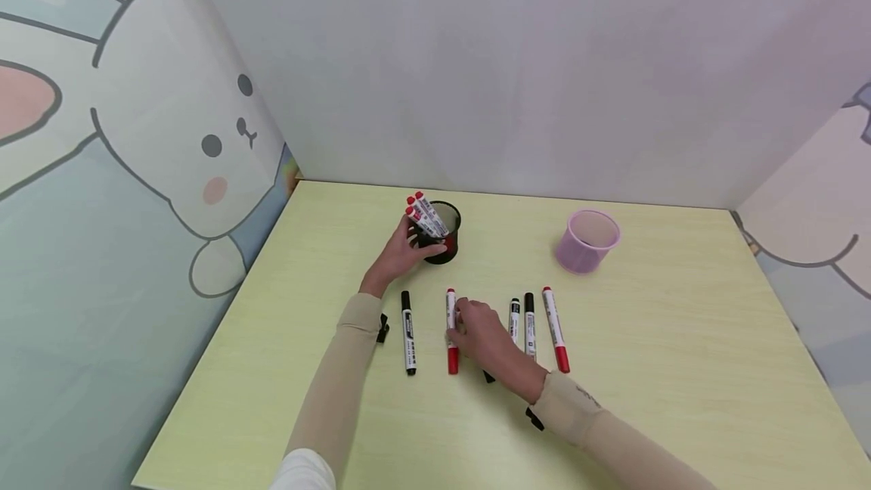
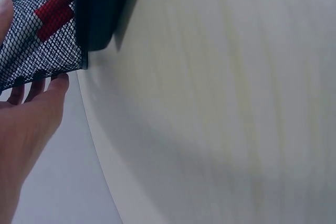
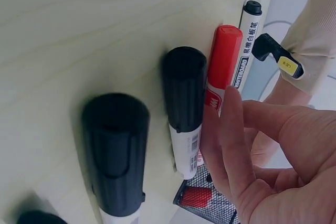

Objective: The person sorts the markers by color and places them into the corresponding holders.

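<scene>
My left hand [image 1: 400,254] grips a black mesh pen cup [image 1: 450,246], its thumb in front and fingers round the far left side. Several red-tipped whiteboard markers [image 1: 429,216] lean in that cup; red caps show through the mesh in the left wrist view. Down on the table, my right hand [image 1: 486,335] has its thumb and fingers at a red whiteboard marker [image 1: 452,360], pinching its white barrel. In the right wrist view the fingers cover part of this marker, and its red cap [image 3: 226,51] stays visible. A black marker [image 1: 488,376] is mostly hidden under the right hand.
Left of the hands lies a black whiteboard marker [image 1: 408,333]. To the right are two more black markers, one nearer [image 1: 514,316] and one beside it [image 1: 530,324], then a red marker [image 1: 554,324]. A purple cup [image 1: 587,248] stands farther back right.
</scene>
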`<state>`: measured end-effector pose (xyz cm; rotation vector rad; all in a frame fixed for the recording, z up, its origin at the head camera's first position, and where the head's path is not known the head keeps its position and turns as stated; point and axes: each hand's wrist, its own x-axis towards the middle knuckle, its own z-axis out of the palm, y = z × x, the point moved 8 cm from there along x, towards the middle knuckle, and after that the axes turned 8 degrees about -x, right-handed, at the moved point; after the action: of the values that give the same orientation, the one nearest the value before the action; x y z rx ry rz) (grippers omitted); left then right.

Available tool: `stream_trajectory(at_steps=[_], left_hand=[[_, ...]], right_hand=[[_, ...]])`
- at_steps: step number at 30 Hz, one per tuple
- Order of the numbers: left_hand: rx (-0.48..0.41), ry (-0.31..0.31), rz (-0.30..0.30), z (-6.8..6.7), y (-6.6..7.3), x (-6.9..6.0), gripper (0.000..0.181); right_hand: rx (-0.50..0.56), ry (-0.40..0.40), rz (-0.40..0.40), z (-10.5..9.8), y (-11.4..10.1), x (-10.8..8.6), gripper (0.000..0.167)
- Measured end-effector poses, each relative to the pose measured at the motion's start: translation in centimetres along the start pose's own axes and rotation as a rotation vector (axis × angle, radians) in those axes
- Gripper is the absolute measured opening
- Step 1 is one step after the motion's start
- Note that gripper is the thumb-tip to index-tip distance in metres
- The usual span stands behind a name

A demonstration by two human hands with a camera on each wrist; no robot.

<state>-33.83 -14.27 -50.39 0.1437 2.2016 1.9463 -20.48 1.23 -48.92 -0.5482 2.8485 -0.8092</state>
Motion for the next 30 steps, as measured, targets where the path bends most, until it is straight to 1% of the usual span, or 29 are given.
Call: stream_trajectory(at_steps=[1, 2, 5, 10, 17, 20, 25, 30], left_hand=[[0.003, 0.003, -0.003, -0.01, -0.05, 0.03, 0.100], [0.008, 0.009, 0.005, -0.09, -0.38, 0.22, 0.101], [0.008, 0.007, 0.007, 0.02, -0.41, 0.30, 0.101], [0.014, 0.008, 0.004, 0.17, -0.36, 0.25, 0.101], [0.016, 0.012, -0.016, 0.22, -0.53, 0.18, 0.102], [0.008, 0.015, -0.020, 0.22, -0.60, 0.17, 0.101], [-0.007, 0.012, -0.008, 0.30, -0.52, 0.29, 0.099], [-0.018, 0.009, -0.006, 0.37, -0.47, 0.41, 0.098]], right_hand=[[-0.002, -0.007, 0.007, 0.08, 0.01, 0.05, 0.024], [-0.001, -0.011, 0.011, 0.13, -0.02, 0.09, 0.024], [0.012, -0.032, 0.031, 0.39, 0.06, 0.21, 0.025], [0.027, -0.036, 0.045, 0.61, 0.29, 0.33, 0.025], [0.077, -0.049, 0.087, 0.78, 0.63, 0.44, 0.019], [0.098, -0.060, 0.084, 0.95, 0.54, 0.43, 0.018], [0.118, -0.061, 0.069, 0.95, 0.32, 0.47, 0.018], [0.148, -0.071, 0.067, 0.91, 0.39, 0.54, 0.028]])
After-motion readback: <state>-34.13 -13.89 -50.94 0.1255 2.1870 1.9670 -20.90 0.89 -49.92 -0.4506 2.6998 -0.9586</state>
